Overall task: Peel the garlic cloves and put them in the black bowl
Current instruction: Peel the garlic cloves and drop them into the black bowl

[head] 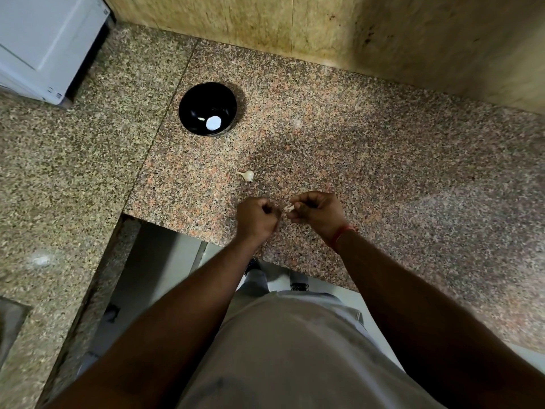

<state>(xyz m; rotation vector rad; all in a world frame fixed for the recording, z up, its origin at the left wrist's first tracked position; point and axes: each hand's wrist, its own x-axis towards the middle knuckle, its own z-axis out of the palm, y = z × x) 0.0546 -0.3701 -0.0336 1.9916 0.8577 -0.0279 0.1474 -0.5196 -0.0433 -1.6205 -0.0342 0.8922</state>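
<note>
A black bowl (pixel 194 101) stands on the granite counter at the upper left of my hands; a small pale piece lies inside it beside a bright white glare spot. A garlic bulb (pixel 248 175) with a short stalk lies on the counter between the bowl and my hands. My right hand (pixel 317 212) pinches a small pale garlic clove (pixel 290 207) at its fingertips. My left hand (pixel 256 218) is curled into a fist just left of the clove; whether it holds anything is hidden.
The speckled granite counter (pixel 383 172) forms an L with a lower slab on the left. A white appliance (pixel 44 45) stands at the far left corner. A tan stone wall (pixel 324 31) runs behind. The counter's front edge lies just below my hands.
</note>
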